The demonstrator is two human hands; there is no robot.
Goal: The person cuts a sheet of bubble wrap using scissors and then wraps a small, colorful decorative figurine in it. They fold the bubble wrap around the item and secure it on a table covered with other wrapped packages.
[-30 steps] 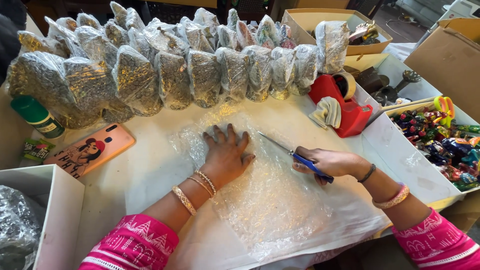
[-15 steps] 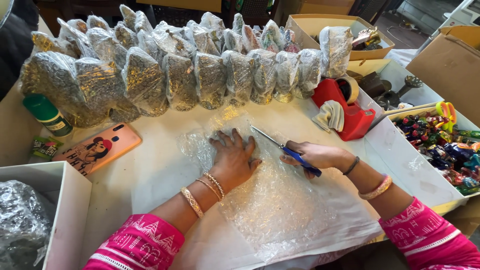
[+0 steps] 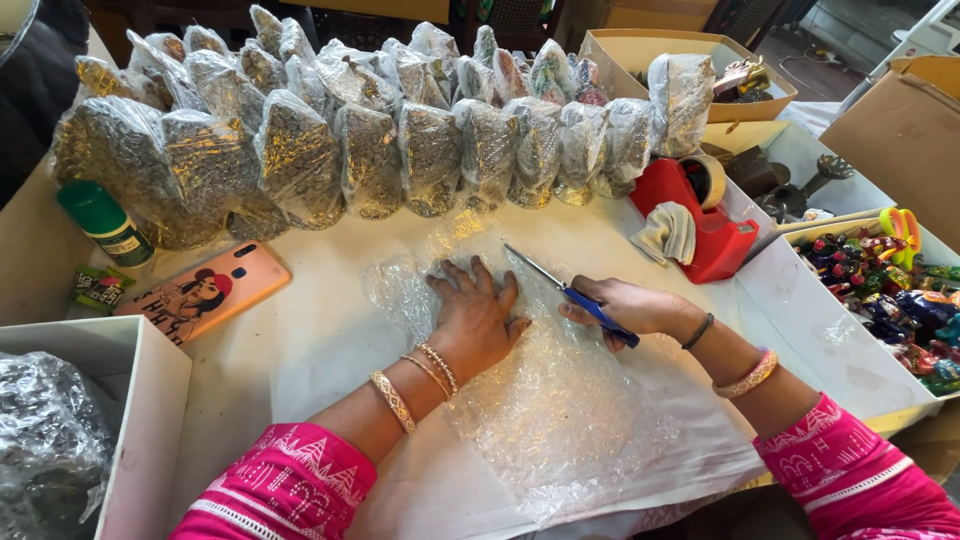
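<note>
Compared with the view a second ago, the left hand (image 3: 478, 315) remains pressed flat on the bubble wrap sheet (image 3: 540, 400), fingers spread apart, palm down. The right hand (image 3: 628, 306) has stayed just right of the left hand, fingers closed around the blue handles of the scissors (image 3: 570, 293). The blades have kept much the same line across the sheet; any advance along it is too slight to confirm.

Hard to make out: whether the scissor blades are parted or closed cannot be told, since they read as one thin line. The handles are mostly covered by the right hand's fingers. The sheet's near edge runs off the table (image 3: 300, 340) toward the person, and its clear film makes the outline uncertain on the far side of the left hand. A white box (image 3: 140, 420), well left of the left hand, is cut off by the frame edge.

Orientation: the scissors' long axis runs diagonally, tips pointing away from the person and to the left, handles toward the right. The sheet lies flat under the left hand, its long axis running from the row of wrapped bundles (image 3: 370, 150) beyond the hand back toward the person. A red tape dispenser (image 3: 700, 225) stands right of the left hand, past the scissors; a phone in an orange case (image 3: 205, 292) lies to its left.
</note>
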